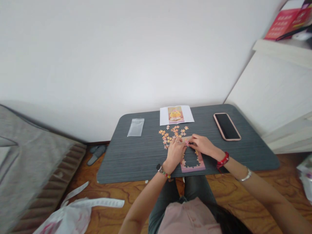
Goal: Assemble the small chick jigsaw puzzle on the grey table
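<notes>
Left hand (175,152) and right hand (202,144) meet at the top of a puzzle frame (193,168)

The puzzle frame lies flat on a dark, streaked desk (131,159), near the edge closest to the person. Its border is pink and beige, and its notched middle shows the desk's surface through it. At its top, a pink piece (187,143) sits between the fingertips of the 2 hands. The left hand is nearly closed, its fingers drawn together and bent downward, partly covering the frame's upper left. The right hand is curled, with a narrow gap between thumb and forefinger beside the piece. Whether 1 hand or both grip the piece, I cannot tell.

Loose pieces (169,140) in orange, yellow and pink are scattered just beyond the left hand, some close together. Behind them lies a white sheet (187,113) printed with a picture of a yellow figure. A clear plastic bag (136,127) rests toward the desk's left end; a phone (227,127) with a dark screen and pink case lies to the right, apart from the frame.

The left wrist wears a watch (159,168) and a beaded bracelet (167,175). On the right arm are a red bracelet (223,159) and, farther up, a silver bangle (246,175). Grey slippers (96,154) are on the wood-patterned floor (109,217), left of the desk.
</notes>
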A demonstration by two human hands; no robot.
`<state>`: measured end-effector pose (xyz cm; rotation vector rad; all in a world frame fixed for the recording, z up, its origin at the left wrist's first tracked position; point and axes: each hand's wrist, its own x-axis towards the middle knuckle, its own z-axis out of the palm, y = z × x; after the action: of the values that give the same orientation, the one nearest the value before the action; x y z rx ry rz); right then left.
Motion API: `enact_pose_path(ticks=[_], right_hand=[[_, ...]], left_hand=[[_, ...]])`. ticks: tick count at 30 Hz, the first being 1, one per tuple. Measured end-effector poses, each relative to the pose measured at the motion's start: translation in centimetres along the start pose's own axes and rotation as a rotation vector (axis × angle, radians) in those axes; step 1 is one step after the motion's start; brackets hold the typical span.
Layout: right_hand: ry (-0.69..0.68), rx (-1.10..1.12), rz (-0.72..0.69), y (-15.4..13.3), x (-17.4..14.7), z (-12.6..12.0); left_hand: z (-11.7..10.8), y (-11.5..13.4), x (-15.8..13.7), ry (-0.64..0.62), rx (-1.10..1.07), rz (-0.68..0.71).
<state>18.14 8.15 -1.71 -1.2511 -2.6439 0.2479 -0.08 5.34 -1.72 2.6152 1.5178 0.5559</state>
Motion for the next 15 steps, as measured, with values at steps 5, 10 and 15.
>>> enact_pose_path(ticks=[5, 10, 15], right_hand=[[-0.005, -0.03, -0.018, -0.1, -0.4, 0.7], [0.014, -0.11, -0.022, -0.8, -0.7, 1.2], [-0.011, -0.185, -0.061, -1.6, -0.8, 1.2]], left_hand=[[0.1, -0.1, 0.1, -0.005, 0.005, 0.027], [0.1, 0.0, 0.1, -0.014, 0.032, 0.026], [0.1, 0.4, -0.3, -0.042, 0.077, 0.025]])
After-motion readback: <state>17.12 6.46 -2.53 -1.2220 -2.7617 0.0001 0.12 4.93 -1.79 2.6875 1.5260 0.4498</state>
